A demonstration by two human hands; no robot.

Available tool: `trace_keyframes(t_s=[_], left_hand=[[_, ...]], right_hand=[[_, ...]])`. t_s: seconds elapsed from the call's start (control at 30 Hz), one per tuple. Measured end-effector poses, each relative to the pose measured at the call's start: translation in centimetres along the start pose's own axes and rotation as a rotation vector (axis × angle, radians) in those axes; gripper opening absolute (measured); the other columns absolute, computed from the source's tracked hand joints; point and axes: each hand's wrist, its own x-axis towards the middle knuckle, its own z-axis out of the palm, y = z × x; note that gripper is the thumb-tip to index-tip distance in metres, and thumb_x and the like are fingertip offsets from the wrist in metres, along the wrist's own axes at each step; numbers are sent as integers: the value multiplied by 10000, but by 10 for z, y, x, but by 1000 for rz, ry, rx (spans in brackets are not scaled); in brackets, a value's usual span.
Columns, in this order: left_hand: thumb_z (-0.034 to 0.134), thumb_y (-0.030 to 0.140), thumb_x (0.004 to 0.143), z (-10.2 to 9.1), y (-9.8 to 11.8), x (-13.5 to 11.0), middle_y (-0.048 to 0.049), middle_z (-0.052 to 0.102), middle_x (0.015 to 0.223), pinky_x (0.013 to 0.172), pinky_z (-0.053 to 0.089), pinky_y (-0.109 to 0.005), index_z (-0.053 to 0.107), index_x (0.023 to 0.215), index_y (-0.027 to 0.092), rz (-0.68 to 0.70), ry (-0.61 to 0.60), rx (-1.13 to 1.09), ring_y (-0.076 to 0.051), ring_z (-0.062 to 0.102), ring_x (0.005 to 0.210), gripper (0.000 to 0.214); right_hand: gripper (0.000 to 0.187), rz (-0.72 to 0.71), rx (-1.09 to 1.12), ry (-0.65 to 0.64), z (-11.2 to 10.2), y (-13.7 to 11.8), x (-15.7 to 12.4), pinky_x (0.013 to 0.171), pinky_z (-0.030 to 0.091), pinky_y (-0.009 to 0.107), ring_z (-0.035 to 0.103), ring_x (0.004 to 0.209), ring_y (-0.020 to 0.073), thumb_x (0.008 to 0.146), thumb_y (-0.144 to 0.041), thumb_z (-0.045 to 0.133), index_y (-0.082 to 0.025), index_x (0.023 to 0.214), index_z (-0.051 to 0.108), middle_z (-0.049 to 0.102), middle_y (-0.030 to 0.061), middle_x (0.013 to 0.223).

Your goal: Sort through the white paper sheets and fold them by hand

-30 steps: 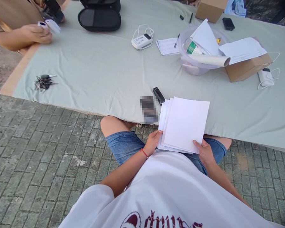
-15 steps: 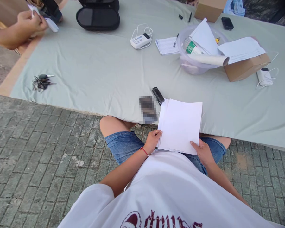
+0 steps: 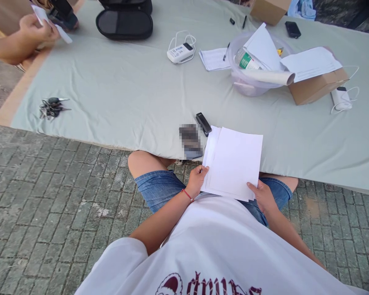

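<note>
Loose white rectangular paper sheets between my left hand and right hand, comfy thumb pinch with both

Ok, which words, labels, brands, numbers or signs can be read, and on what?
None reads with certainty.
White cloth shirt: ornate dark red lettering, cut off below, illegible.
White boxy device, far centre: print too small.
Green-and-white bottle label: too blurred.
White sheet on brown cardboard box: lines too small.
White sheets by translucent plastic tub: likewise.
Held white paper stack: no print visible.
</note>
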Motion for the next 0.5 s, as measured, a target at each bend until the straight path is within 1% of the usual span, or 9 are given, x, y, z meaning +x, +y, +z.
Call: trace_keyframes(t_s=[0.1,0.17,0.23,0.37,0.43,0.5], left_hand=[[695,514,709,1,2,-2,56,442,621,603,348,-234,477,651,184,-1,-29,-53,-98,403,608,400],[688,497,720,1,3,-3,57,438,614,593,342,-230,471,644,184,8,-19,-45,-95,396,603,389],[668,480,744,1,3,-4,54,456,623,593,346,-229,479,656,185,22,-7,-31,-96,404,606,361],[653,429,766,1,2,-3,31,559,723,664,400,-242,541,785,195,69,4,5,-121,506,686,260],[662,380,764,1,2,-3,20,588,771,696,419,-252,539,862,202,102,19,29,-133,547,726,237],[677,318,753,1,2,-3,15,597,793,692,425,-256,527,963,210,129,41,57,-139,566,729,279]], right_hand=[[450,-11,-11,21,-4,2,2,910,574,419,697,1022,278,727,-412,783,-248,1134,682,729,33,1127],[443,-30,-17,42,-8,3,4,908,577,417,697,1019,279,723,-407,786,-246,1124,690,729,33,1127],[439,-60,-28,95,-15,2,8,895,585,410,697,1016,283,712,-400,792,-241,1111,700,730,35,1122],[441,-133,-13,225,-30,-4,14,909,581,385,687,1043,269,708,-386,792,-259,1120,698,725,19,1140],[439,-161,17,240,-34,-9,15,930,572,366,680,1066,252,712,-379,788,-281,1129,692,718,5,1160],[445,-180,44,227,-35,-13,15,944,566,361,670,1090,246,711,-377,789,-293,1135,687,710,-1,1179]])
